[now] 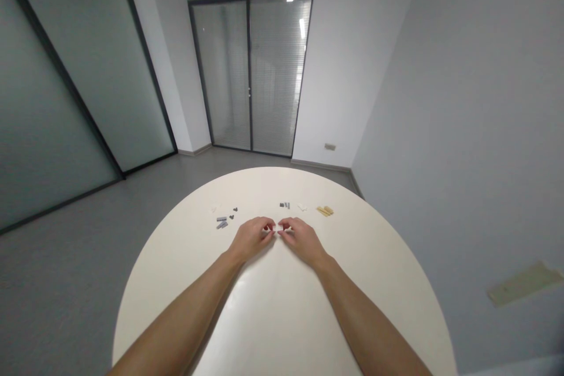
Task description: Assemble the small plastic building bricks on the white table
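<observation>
My left hand (253, 237) and my right hand (300, 238) meet at the middle of a round cream table (282, 317). Both pinch the same small white piece (277, 228) between their fingertips, just above the tabletop. Small building pieces lie beyond the hands: grey ones (221, 222) and dark ones (233, 213) to the left, a grey cluster (284, 205) and a white piece (302, 207) straight ahead, tan ones (325, 210) to the right.
The table stands in a bare room with a grey floor. Glass sliding doors with blinds (252, 73) are at the back, a glass partition (66, 94) on the left, a plain wall (462, 129) close on the right.
</observation>
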Demonstrator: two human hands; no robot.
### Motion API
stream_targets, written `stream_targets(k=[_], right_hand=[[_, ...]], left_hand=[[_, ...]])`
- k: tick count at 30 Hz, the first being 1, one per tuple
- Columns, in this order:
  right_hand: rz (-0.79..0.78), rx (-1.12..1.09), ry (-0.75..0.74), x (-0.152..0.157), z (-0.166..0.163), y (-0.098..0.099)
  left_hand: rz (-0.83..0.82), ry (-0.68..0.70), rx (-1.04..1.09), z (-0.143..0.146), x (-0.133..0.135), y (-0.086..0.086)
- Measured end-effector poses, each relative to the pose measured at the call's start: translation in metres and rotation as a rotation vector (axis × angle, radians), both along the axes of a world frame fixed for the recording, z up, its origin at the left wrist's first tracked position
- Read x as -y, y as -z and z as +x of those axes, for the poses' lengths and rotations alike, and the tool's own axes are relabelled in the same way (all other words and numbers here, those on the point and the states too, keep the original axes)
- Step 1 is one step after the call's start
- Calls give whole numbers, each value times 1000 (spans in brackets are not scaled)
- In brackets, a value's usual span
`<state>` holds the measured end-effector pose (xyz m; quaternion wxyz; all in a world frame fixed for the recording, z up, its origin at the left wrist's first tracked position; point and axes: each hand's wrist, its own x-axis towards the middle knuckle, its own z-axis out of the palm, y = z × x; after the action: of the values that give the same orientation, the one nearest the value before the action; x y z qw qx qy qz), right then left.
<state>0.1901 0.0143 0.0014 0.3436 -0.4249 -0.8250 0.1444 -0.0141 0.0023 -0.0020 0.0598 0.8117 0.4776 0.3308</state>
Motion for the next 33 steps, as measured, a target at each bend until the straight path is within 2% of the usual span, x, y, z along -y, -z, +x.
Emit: stream_targets(k=[33], right_hand=[[30,11,66,2,0,-4]], left_hand=[[-7,-20,19,-1,0,-1]])
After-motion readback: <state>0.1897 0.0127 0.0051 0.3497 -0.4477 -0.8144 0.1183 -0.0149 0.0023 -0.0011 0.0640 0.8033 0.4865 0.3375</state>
